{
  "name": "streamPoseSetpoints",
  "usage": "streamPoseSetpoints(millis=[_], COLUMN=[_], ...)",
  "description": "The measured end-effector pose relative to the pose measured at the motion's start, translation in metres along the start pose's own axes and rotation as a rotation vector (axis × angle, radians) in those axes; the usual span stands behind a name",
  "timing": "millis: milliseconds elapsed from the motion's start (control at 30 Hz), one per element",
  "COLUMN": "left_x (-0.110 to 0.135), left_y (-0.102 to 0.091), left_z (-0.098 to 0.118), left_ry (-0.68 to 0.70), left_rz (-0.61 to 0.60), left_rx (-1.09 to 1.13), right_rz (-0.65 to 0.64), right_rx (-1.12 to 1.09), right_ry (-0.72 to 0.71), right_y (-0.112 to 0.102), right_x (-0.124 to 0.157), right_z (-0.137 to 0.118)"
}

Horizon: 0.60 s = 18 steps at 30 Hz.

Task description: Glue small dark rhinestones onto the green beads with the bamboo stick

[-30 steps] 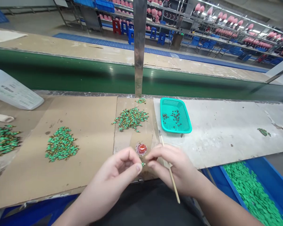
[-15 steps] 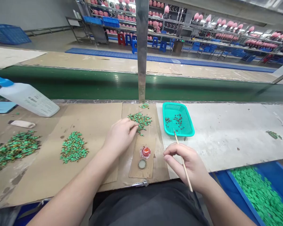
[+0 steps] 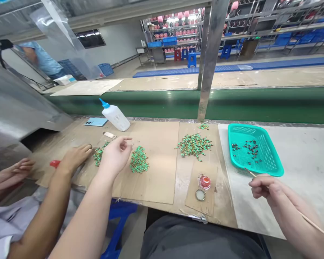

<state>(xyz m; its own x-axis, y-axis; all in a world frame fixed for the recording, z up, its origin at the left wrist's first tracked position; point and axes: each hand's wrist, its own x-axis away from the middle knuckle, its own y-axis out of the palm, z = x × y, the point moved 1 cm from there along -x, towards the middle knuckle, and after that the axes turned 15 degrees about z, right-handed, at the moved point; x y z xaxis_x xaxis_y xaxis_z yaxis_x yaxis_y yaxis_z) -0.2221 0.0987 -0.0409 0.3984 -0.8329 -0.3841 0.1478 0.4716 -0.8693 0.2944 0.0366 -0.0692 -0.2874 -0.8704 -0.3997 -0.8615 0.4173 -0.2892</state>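
Note:
My left hand hovers with fingers loosely apart over the cardboard, just left of a small pile of green pieces; I see nothing in it. My right hand is closed on a thin wooden stick, whose tip lies at the near rim of the teal basket. The basket holds a scatter of small dark pieces. A larger green pile lies on a cardboard strip between my hands. Nearer me sit a red cap and a round metal cap.
A co-worker's hand rests by another green pile at the left, their other hand farther left. A white glue bottle and a blue phone lie behind. A metal post stands before the green conveyor.
My view has swung left. My left hand moved from the middle green pile to the left pile. My right hand stayed near the basket with the stick. A co-worker's hands came into view.

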Motion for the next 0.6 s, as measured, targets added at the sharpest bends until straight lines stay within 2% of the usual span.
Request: streamPoseSetpoints(millis=[100, 300, 467, 600], left_x=[-0.012, -0.023, -0.036, -0.042], left_y=[0.003, 0.021, 0.026, 0.025], left_z=[-0.004, 0.014, 0.022, 0.027], left_ry=[0.05, 0.214, 0.26, 0.255], left_rz=[-0.102, -0.282, -0.348, -0.362], left_rx=[-0.039, -0.113, -0.168, -0.131], right_rz=[-0.031, -0.066, -0.086, -0.131], right_rx=[0.007, 0.04, 0.068, 0.039], right_ry=[0.002, 0.044, 0.114, 0.158], right_y=[0.012, 0.015, 0.007, 0.001], right_x=[-0.002, 0.005, 0.009, 0.013], right_z=[-0.012, -0.019, -0.007, 0.01])
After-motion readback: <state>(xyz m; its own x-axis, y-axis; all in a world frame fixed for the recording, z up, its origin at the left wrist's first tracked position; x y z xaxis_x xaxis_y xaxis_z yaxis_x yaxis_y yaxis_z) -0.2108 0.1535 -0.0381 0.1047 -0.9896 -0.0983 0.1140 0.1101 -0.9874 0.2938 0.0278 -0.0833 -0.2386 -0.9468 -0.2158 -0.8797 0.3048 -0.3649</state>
